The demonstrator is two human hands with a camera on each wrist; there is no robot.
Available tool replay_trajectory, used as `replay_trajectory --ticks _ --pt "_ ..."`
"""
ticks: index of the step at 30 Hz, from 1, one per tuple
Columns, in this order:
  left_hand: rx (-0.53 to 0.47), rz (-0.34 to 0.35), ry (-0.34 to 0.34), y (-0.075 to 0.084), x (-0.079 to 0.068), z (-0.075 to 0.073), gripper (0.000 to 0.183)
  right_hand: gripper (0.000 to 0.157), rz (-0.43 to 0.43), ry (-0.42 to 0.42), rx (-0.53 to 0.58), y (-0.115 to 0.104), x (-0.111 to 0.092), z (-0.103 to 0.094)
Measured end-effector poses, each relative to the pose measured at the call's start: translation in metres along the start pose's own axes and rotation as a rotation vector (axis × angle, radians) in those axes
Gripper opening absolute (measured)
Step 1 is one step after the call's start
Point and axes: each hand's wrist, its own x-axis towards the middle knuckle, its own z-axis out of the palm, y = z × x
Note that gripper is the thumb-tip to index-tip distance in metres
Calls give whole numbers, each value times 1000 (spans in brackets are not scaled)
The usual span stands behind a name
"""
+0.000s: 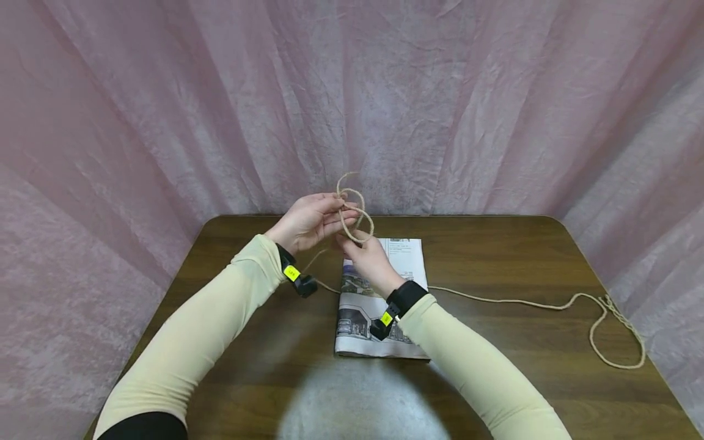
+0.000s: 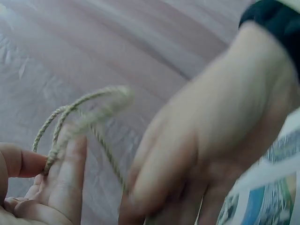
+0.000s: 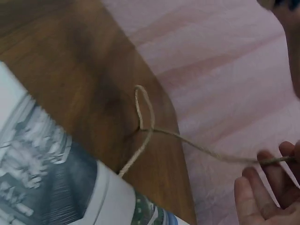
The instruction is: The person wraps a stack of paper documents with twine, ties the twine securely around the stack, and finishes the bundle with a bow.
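My left hand [image 1: 316,221] is raised above the table's far part and pinches a tan twine rope [image 1: 370,235] between thumb and fingers. Loops of the rope stand out beyond its fingertips, with a free end curling upward. Just below, my right hand [image 1: 370,260] reaches up to the same loops. In the left wrist view, a length of rope [image 2: 107,152] runs down to the blurred right fingertips. The right wrist view shows rope [image 3: 211,153] passing into the fingers at the lower right. Under the right hand lies a folded newspaper [image 1: 379,342], with rope coming out from both its sides.
The brown wooden table [image 1: 264,366] has a bright light patch at its front. Rope trails right from the newspaper and ends in a loose tangle [image 1: 618,318] near the right edge. A pink curtain [image 1: 385,110] hangs behind and around the table.
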Motion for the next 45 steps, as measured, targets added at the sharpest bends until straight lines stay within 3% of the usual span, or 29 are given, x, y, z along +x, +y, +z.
replay_trajectory --ticks 5,8,11,16,20,27,36,41,45 --pt "173 -56 47 -5 3 -17 39 33 -12 -66 -44 -8 -11 -3" --pt "328 -137 35 -10 1 -27 50 36 -9 -100 -17 -18 -15 -11" --pt "520 -164 -25 -15 -5 -35 50 38 -11 -100 6 -31 -15 -20" --pt "828 -81 -203 -24 -16 -45 44 36 -67 -76 9 -54 -11 -36" --pt "896 -22 -329 -31 -21 -48 41 36 -104 -57 9 -69 -9 -50" --pt "1108 104 -241 -37 -21 -48 29 37 -136 4 0 -91 -7 -76" --pt "1136 182 -190 -24 -20 -55 17 40 -145 104 34 -106 -10 -117" --pt "1072 247 -154 -6 -26 -51 27 41 -135 146 158 -109 -15 -136" --pt "1123 243 -144 0 -28 -51 29 37 -149 175 273 -113 -17 -151"
